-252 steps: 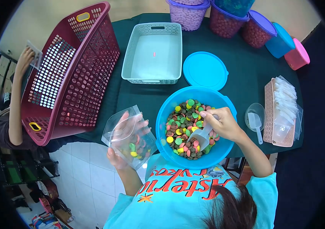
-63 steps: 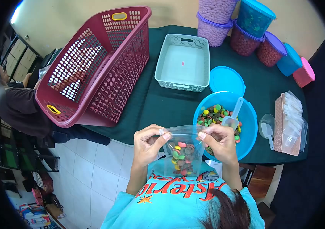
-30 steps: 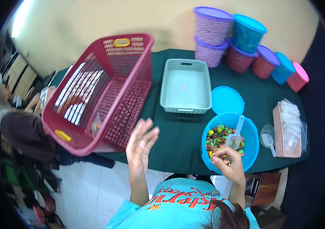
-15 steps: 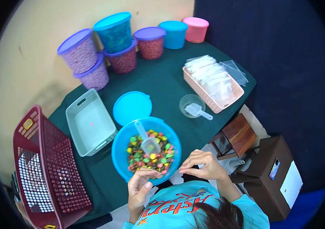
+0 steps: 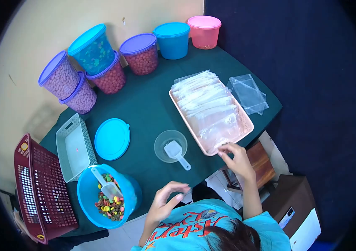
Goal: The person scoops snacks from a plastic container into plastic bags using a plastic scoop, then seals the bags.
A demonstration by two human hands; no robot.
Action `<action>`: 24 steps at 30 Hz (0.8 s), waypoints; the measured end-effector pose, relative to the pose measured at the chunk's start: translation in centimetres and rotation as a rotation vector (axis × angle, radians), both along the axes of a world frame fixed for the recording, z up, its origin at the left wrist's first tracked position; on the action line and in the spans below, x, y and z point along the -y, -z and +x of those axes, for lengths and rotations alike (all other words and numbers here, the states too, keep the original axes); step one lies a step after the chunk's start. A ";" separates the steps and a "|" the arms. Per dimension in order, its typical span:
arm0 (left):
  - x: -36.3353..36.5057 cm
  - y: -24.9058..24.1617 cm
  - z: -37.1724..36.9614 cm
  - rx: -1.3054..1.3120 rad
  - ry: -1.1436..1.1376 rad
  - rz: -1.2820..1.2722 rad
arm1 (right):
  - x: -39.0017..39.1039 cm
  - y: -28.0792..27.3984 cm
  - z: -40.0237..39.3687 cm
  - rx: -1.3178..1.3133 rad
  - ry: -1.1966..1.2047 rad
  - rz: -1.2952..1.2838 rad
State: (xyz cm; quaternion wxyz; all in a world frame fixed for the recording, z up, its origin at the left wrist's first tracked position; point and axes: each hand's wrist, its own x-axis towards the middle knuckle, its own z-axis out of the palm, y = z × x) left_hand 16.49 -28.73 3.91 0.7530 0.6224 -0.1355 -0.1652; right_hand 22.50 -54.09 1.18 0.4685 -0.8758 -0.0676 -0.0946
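Observation:
My left hand (image 5: 166, 203) is in front of my shirt at the table's front edge, with nothing in it. Its fingers are bent and the thumb stands apart. My right hand (image 5: 237, 161) is at the near corner of a pink basket (image 5: 186, 121), fingers curved and thumb slightly apart; I see nothing held. Filled plastic packets (image 5: 205, 98) stand in a row inside that basket. Left of my left hand, a blue tub (image 5: 132, 193) of colourful shell-shaped pieces (image 5: 112, 207) leans toward the left, a clear scoop (image 5: 110, 188) resting in it.
A clear bowl (image 5: 159, 144) holds a white scoop (image 5: 174, 149). Flat clear bags (image 5: 249, 94) lie right of the basket. Lidded tubs (image 5: 139, 54) line the back. A blue lid (image 5: 112, 139), a grey-green basket (image 5: 75, 159) and a maroon basket (image 5: 48, 192) occupy the left.
My view has turned rightward, so the tub appears further left. Both hands have moved away from the tub and apart; the right one has reached the pink basket.

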 end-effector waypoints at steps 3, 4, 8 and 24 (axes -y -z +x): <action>4.7 1.8 2.5 0.092 0.057 0.182 | 3.5 2.0 4.2 0.016 -0.021 -0.192; 5.9 2.1 3.1 0.156 0.084 0.231 | 4.2 2.8 5.5 0.092 -0.032 -0.317; 9.3 3.5 5.0 0.337 0.132 0.408 | 5.0 4.4 9.2 0.121 -0.126 -0.555; 8.4 2.3 5.3 0.199 0.104 0.559 | 6.3 4.2 13.2 -0.031 -0.258 -0.499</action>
